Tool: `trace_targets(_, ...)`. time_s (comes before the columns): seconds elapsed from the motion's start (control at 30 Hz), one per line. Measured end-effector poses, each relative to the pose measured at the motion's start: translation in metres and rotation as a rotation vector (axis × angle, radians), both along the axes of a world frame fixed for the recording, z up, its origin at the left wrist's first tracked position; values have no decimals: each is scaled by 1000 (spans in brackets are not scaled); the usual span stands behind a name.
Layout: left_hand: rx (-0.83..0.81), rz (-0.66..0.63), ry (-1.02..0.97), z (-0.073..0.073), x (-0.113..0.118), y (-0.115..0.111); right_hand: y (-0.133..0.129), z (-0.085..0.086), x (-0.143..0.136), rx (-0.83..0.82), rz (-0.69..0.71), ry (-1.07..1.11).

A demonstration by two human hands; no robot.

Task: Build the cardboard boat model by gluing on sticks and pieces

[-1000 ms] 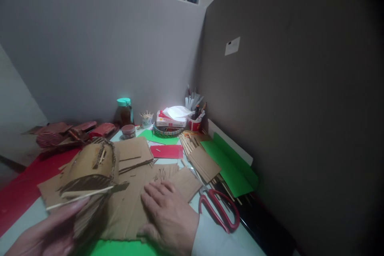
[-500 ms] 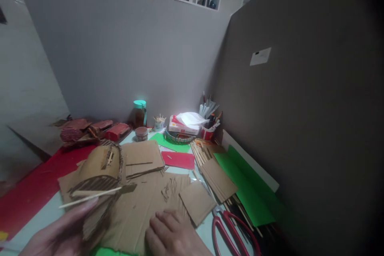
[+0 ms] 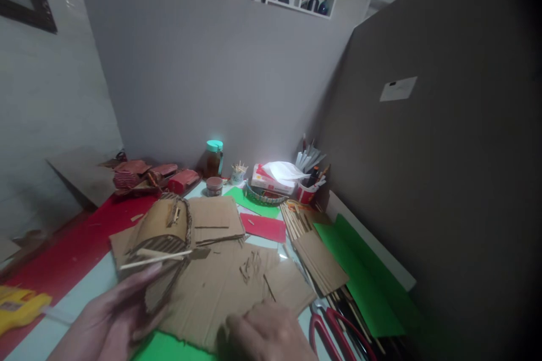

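My left hand (image 3: 114,310), at the lower left, is closed around the near part of a cardboard model (image 3: 163,225) with a rounded top and corrugated edges. A thin pale wooden stick (image 3: 156,259) crosses just above my thumb, against the model's front; whether my fingers pinch it I cannot tell. My right hand (image 3: 266,330), blurred, is low over a flat cardboard sheet (image 3: 203,293) with its fingers curled in. Anything inside those fingers is hidden. Just beyond it lies a square cardboard piece (image 3: 292,285). Red-handled scissors (image 3: 334,327) lie to its right.
A yellow glue gun (image 3: 21,307) is at the left edge. Wooden sticks (image 3: 296,217), cardboard strips (image 3: 322,259) and green paper (image 3: 359,271) lie on the right. Behind stand a teal-lidded jar (image 3: 214,158), a toothpick cup (image 3: 238,172) and a basket (image 3: 266,197).
The view has swung left, bringing the glue gun into sight. My right hand has curled further and blurs with motion. My left hand keeps its hold on the model.
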State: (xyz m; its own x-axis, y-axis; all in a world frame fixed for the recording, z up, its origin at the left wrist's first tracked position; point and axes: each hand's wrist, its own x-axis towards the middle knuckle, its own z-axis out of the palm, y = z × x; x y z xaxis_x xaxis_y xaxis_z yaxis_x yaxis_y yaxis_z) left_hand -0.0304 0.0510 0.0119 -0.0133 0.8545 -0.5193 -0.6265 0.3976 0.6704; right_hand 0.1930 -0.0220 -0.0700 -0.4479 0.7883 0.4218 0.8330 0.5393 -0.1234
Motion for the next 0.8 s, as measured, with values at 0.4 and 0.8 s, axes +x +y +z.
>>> trace_targets(0.4,7,-52,-6,-3,-3,3,79,46,-40,-99,-175,-330)
trace_targets(0.8,77,-104,-32,-11,-2,5,65,19,-62,39,0,-462)
